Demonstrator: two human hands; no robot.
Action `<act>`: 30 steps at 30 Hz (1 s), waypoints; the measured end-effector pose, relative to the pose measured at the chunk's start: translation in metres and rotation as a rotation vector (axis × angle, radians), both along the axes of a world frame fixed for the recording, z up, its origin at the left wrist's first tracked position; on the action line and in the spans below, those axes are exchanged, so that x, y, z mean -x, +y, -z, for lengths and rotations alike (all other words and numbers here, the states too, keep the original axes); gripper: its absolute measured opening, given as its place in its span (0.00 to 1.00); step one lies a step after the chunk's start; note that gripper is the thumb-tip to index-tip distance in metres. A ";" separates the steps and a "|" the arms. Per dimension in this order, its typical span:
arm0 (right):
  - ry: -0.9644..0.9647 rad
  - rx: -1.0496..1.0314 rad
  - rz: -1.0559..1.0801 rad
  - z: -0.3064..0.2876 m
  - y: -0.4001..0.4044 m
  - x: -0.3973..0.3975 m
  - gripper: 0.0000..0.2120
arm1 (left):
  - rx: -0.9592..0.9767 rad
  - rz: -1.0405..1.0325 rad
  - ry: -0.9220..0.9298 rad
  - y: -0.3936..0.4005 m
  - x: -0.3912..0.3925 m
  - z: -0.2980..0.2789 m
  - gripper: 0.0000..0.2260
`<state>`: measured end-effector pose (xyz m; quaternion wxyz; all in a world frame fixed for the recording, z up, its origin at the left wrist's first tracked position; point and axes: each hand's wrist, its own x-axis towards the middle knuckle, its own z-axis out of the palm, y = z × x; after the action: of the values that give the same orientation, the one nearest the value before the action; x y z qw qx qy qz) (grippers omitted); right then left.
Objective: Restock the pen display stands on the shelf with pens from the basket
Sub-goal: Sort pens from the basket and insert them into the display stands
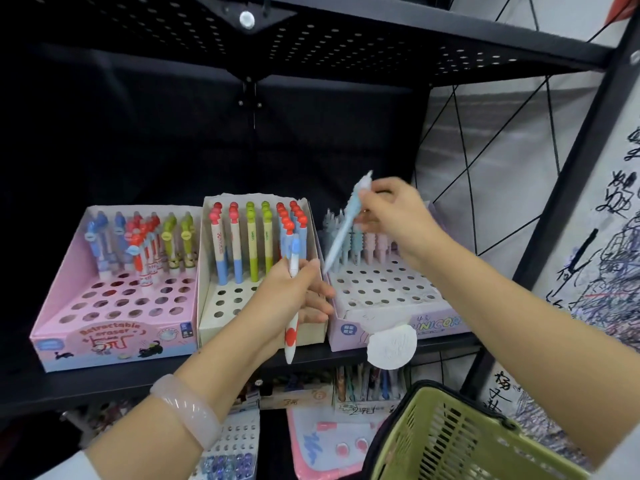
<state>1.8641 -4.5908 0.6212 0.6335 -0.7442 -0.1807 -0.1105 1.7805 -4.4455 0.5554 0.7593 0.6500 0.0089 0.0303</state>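
Black metal shelving [104, 386] fills the frame, its perforated upper deck across the top, and its middle shelf carries three cardboard stands side by side, so every hole faces the person. At lower right the green basket [450, 441] sits close under the arms, probably for short reaches. The pink stand [114, 327] at left, the cream stand [211, 320] in the middle and the lilac stand [388, 327] at right each keep pens upright in their back rows, with front holes open. The right hand [398, 216] hovers above the lilac stand, fingers pinching a pale blue pen [343, 230] slanted tip-down, seemingly aimed at a hole there. The left hand [294, 299], before the cream stand, grips a white pen with red spots [292, 327] nearly upright, likely awaiting its turn.
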 end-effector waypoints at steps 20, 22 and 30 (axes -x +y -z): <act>-0.164 0.530 0.285 0.046 0.003 -0.051 0.09 | 0.100 -0.109 0.054 0.033 0.016 0.003 0.06; -0.089 0.632 0.224 0.051 0.002 -0.054 0.10 | 0.064 -0.100 0.034 0.035 0.018 0.004 0.05; -0.247 0.601 0.414 0.057 0.005 -0.031 0.09 | 0.275 -0.021 0.057 0.044 0.027 -0.004 0.13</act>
<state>1.8950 -4.5861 0.5638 0.3248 -0.8986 -0.1257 -0.2668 1.7539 -4.4019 0.5596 0.8404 0.5401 0.0415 0.0183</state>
